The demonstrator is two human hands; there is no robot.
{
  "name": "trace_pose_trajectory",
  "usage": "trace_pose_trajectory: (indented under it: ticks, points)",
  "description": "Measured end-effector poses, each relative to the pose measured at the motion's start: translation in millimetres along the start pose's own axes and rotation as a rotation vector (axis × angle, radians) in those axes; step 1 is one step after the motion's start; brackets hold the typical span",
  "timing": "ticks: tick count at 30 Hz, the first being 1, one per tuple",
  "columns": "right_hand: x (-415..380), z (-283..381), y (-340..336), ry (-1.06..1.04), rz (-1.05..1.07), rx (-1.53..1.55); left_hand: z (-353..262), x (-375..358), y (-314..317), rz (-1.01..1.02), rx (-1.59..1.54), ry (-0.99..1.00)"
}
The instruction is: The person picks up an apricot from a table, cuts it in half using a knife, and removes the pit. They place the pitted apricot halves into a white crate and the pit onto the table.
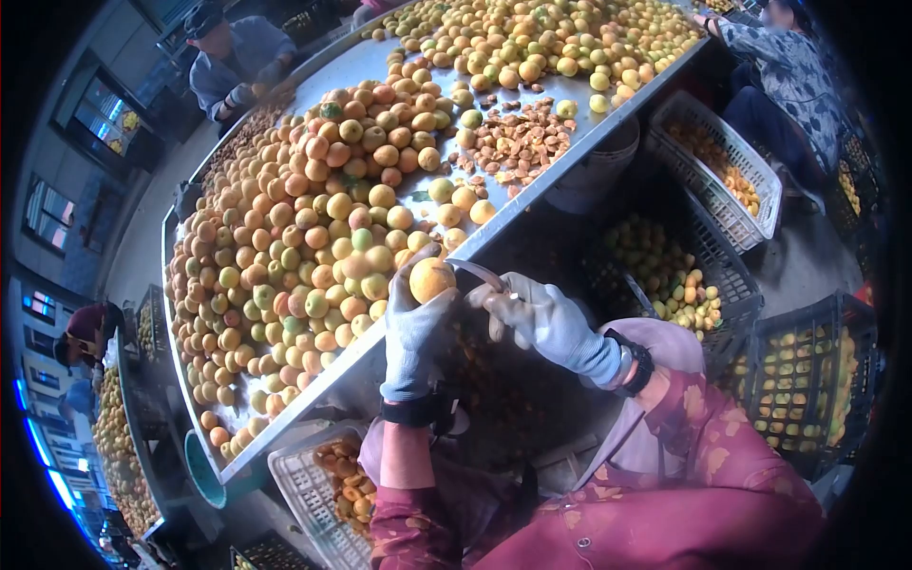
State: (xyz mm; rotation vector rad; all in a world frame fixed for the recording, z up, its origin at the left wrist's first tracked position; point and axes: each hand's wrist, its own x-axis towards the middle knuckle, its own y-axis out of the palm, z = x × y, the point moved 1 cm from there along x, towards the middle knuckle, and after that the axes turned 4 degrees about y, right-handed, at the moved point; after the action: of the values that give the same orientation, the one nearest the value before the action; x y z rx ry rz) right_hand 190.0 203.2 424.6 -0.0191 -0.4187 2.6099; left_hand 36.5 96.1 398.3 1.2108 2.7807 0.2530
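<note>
My left hand, in a pale knitted glove, is closed round an apricot near the table's edge. My right hand, gloved the same way, grips a small curved knife. Its blade reaches left, with the tip right at the apricot's side. Behind my hands lies a broad heap of whole apricots on the metal table. A pile of brown apricot stones sits on the table beyond the knife.
Below the table edge, a white crate holds apricot halves. Another white crate stands at the right, near black crates of fruit and a bucket. One person works across the table, another at the far right.
</note>
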Motion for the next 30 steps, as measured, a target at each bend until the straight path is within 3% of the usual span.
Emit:
trace_pose_trajectory:
  ticks: [1,6,12,13,15,19,21,30]
  points:
    - [0,-1,0,0.002,0.001,0.0,1,1,0,-0.01,0.143,0.03]
    - [0,-5,3,0.01,0.014,0.127,-10,-4,9,-0.074,0.248,0.037]
    - [0,-3,3,0.008,0.034,0.07,-7,-6,6,-0.14,0.404,0.036]
    - [0,-4,3,0.009,0.035,0.07,-7,-5,5,-0.11,0.401,0.042]
    - [1,-8,4,0.234,0.067,0.199,-9,-5,2,-0.081,0.397,0.047]
    - [1,-10,6,0.072,0.008,0.12,-9,-7,-1,-0.001,0.353,-0.075]
    - [1,-9,5,0.305,0.063,0.213,-9,-7,-1,0.014,0.296,-0.078]
    - [2,2,5,0.391,0.034,0.021,-11,-5,2,0.305,0.061,-0.074]
